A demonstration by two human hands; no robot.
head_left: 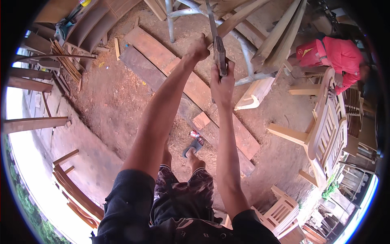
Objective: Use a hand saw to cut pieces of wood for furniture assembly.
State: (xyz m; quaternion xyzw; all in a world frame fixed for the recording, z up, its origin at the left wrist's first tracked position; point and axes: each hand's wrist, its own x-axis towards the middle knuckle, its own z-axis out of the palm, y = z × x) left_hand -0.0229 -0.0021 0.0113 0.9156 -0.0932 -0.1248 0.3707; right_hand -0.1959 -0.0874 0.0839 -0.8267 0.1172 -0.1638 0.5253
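My right hand (221, 83) is closed around the wooden handle of a hand saw (219, 55), whose thin blade runs up toward the top of the view. My left hand (198, 49) is shut on something just left of the blade; what it holds is hidden behind the fist. Both arms reach out in front of me, above a grey metal frame (248, 51) with pale wooden slats (280, 36) leaning on it. Below, my legs in dark patterned shorts stand on sawdust, one foot in a sandal (193, 147).
Long dark planks (191, 87) lie on the sawdust-covered ground. Unfinished wooden chairs (329, 130) stand at the right and lower right. A person in a red top (339, 55) works at the upper right. Curved wooden parts (87, 26) are stacked at upper left.
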